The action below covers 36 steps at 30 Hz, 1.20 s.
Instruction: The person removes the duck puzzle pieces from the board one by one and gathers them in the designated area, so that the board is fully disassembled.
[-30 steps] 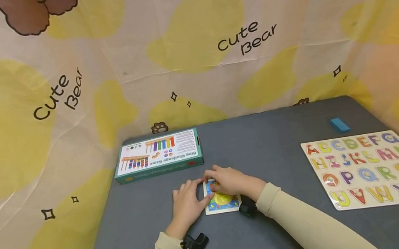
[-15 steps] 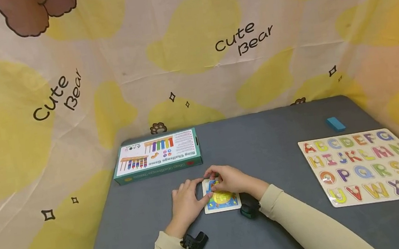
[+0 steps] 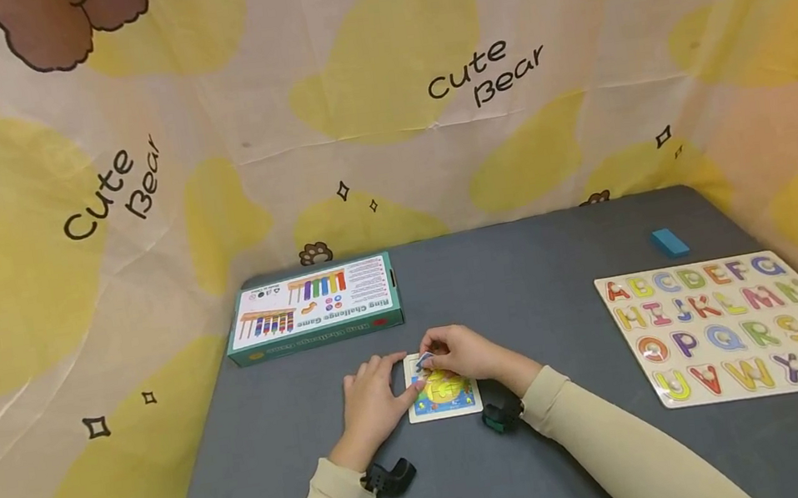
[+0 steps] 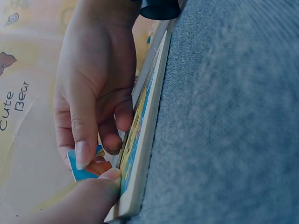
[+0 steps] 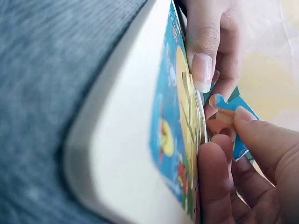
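Note:
A small jigsaw puzzle (image 3: pixel 457 403) in a pale tray lies flat on the table, with a yellow figure on a blue ground. Over its upper part, my right hand (image 3: pixel 464 353) pinches a puzzle piece (image 5: pixel 246 111) between thumb and fingers. That piece, blue with an orange part, is tilted up off the tray in the left wrist view. At the tray's left side rests my left hand (image 3: pixel 372 402), fingers spread. Its thumb (image 5: pixel 203 70) lies on the puzzle and its index finger reaches the top left corner. My right hand covers the puzzle's upper right.
A green and white game box (image 3: pixel 316 309) lies behind the hands to the left. On the right is an alphabet board (image 3: pixel 738 329) with coloured letters, and a blue block (image 3: pixel 670 242) lies behind it. A printed cloth (image 3: pixel 379 100) hangs behind the grey table (image 3: pixel 510 285).
My right hand's fingers have drawn slightly right, and the piece in them now shows tilted up. My left hand has stayed in place. The head view has shifted a little.

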Motion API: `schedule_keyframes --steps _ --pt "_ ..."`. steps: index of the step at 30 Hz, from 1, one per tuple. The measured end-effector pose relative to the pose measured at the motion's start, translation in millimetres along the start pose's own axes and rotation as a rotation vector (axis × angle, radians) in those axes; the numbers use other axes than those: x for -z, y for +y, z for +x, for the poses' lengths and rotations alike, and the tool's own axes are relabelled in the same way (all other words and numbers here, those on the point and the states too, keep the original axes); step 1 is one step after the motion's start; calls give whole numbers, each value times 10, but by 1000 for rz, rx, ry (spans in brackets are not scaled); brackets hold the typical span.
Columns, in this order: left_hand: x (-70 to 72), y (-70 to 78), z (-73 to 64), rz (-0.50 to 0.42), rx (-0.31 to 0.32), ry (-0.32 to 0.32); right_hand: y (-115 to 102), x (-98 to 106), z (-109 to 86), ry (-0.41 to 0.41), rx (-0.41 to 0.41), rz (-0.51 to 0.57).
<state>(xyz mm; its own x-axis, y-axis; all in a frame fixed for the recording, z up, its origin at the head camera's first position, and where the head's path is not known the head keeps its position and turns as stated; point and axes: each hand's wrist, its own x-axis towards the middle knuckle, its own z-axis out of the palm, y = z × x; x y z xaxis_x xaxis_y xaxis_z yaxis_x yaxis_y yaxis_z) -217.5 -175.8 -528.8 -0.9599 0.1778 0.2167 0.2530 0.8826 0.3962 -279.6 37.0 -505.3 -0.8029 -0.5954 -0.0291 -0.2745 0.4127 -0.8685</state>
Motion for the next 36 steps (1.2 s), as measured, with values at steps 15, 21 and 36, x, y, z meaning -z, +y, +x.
schedule_keyframes --steps 15,21,36 --pt "-26 10 1 -6 0 -2 142 705 -165 185 -36 146" --pt "-26 -20 12 -6 2 -5 276 927 -124 267 -158 49" --pt "-13 -58 -2 -30 -1 -15 375 871 209 254 -190 -183"
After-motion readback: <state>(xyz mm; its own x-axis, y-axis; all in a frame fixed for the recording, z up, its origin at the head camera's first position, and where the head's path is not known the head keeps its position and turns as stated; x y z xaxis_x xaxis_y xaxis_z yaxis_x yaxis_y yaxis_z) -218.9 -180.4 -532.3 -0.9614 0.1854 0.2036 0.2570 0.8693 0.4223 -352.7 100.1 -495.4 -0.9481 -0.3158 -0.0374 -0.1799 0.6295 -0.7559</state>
